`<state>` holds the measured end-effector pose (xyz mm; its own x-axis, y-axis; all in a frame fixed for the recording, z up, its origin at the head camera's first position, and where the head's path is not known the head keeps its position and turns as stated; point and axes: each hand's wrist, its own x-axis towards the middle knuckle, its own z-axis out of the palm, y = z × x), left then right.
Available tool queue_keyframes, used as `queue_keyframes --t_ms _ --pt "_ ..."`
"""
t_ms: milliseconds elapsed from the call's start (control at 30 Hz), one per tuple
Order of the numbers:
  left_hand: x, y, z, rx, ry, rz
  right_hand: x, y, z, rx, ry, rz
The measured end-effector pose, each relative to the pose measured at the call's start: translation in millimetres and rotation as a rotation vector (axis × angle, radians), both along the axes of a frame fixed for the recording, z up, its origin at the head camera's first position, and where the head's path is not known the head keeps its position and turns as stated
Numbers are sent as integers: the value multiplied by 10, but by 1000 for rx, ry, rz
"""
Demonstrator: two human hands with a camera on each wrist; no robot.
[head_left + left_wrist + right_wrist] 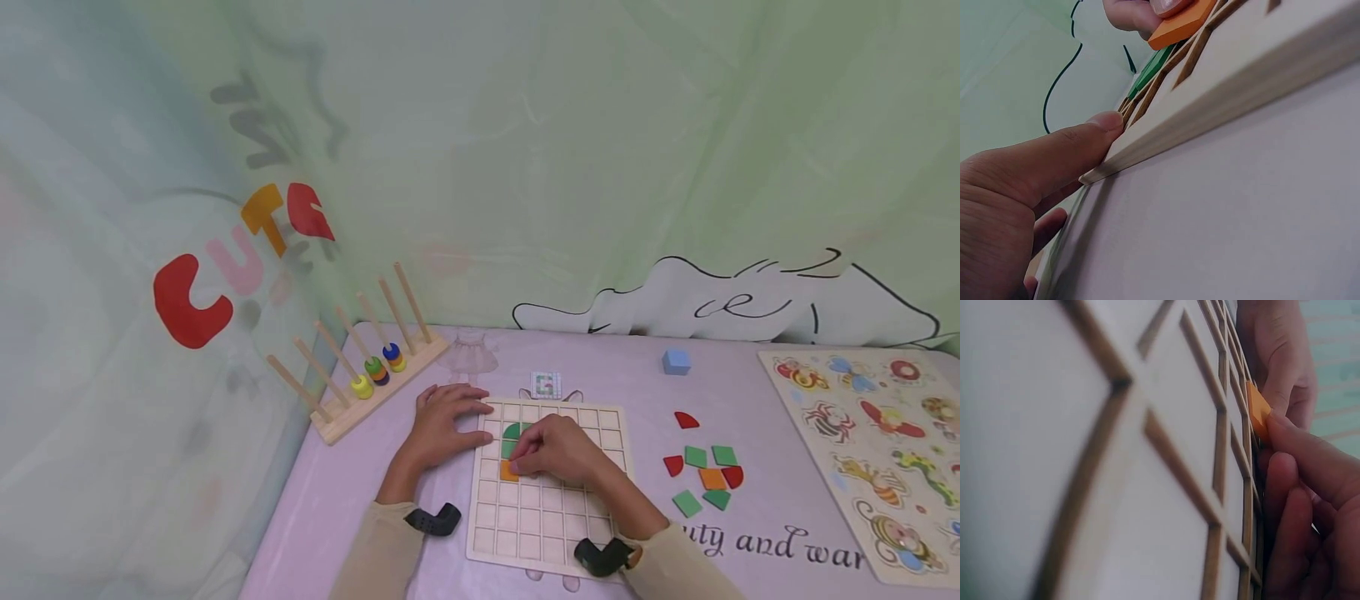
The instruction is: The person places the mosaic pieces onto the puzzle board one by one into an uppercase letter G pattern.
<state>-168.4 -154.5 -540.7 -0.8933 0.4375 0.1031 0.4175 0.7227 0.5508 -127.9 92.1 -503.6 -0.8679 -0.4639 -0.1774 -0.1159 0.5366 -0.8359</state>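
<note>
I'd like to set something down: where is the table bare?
Bare patches lie between the pattern card and the blue block, and between that block and the puzzle board. It's crowded among the loose tiles and around the left hand and right hand at the grid board.

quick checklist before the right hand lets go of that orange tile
1. Right hand has the orange tile pinched: ok.
2. Left hand steadies the grid board: ok, its thumb touches the left edge.
3. Orange tile lies flat in a cell: not ok, it looks tilted and raised in the wrist views.
4. Pattern card lies uncovered behind the board: ok.
5. Layout matches the card: cannot tell, its print is too small.
6. Loose pieces clear of the board: ok, they lie off to its right.
</note>
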Motion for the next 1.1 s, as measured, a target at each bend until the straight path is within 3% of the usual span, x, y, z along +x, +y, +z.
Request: queue_keyframes --t_ms 1100 --pt "3 2 -3 7 -7 7 10 -19 17 24 17 4"
